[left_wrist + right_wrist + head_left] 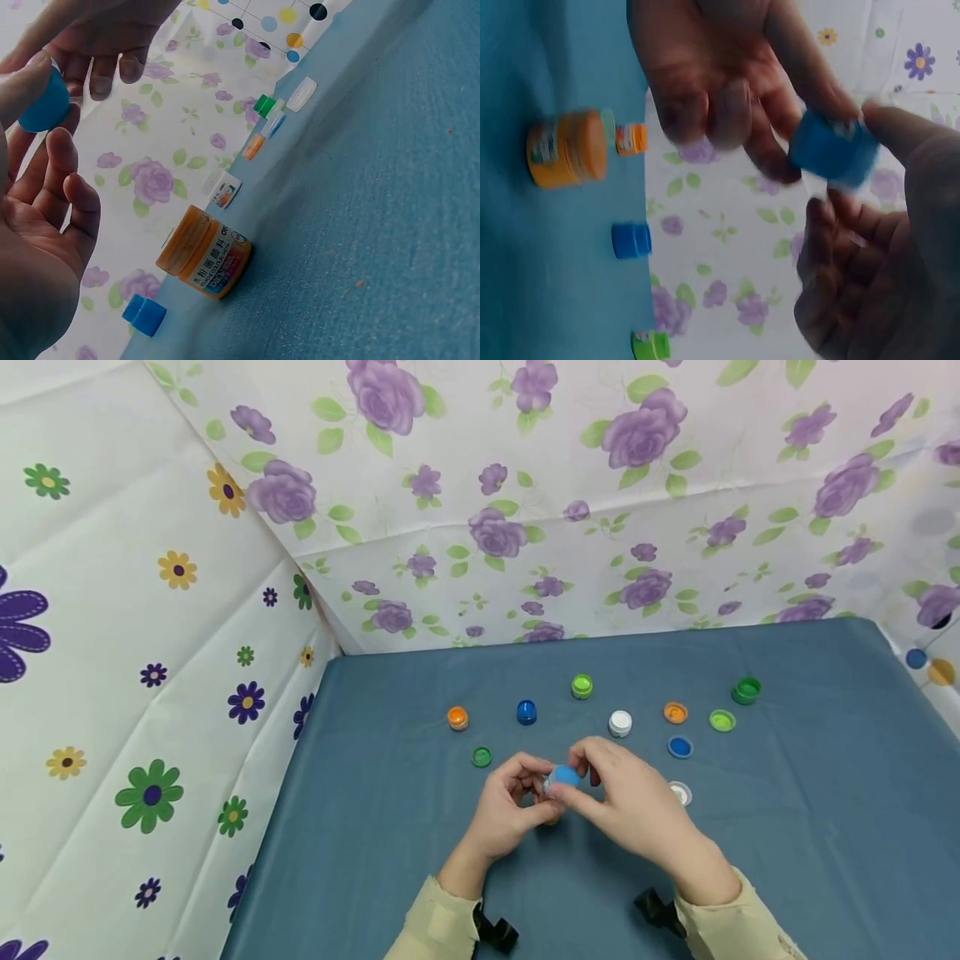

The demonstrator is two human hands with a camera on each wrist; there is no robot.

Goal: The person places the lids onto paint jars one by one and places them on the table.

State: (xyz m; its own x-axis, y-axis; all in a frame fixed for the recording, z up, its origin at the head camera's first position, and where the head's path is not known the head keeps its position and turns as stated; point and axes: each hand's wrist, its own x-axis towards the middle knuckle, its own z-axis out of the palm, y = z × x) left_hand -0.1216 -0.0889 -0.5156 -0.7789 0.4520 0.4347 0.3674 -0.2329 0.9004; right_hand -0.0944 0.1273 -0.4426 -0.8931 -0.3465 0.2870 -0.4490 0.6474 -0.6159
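Note:
A small light-blue paint jar [564, 775] is held above the table between both hands; blur in the right wrist view hides its detail. My left hand [510, 807] grips it from the left, thumb on one side and fingers on the other. From the right, my right hand [633, 797] pinches the same jar, its thumb against the blue surface. Below the hands stands an orange paint jar [202, 251] with a printed label, mostly covered in the head view. A dark-blue jar [527, 712] and a white jar [620, 723] stand beyond the hands.
Farther back are an orange-topped jar [457, 718], a light-green jar [582, 686] and a dark-green piece [746, 691]. Loose lids lie right: orange [676, 713], light green [722, 721], blue [680, 747] and white [681, 792]. A green lid [482, 757] lies left. Flowered cloth [495, 535] rises behind.

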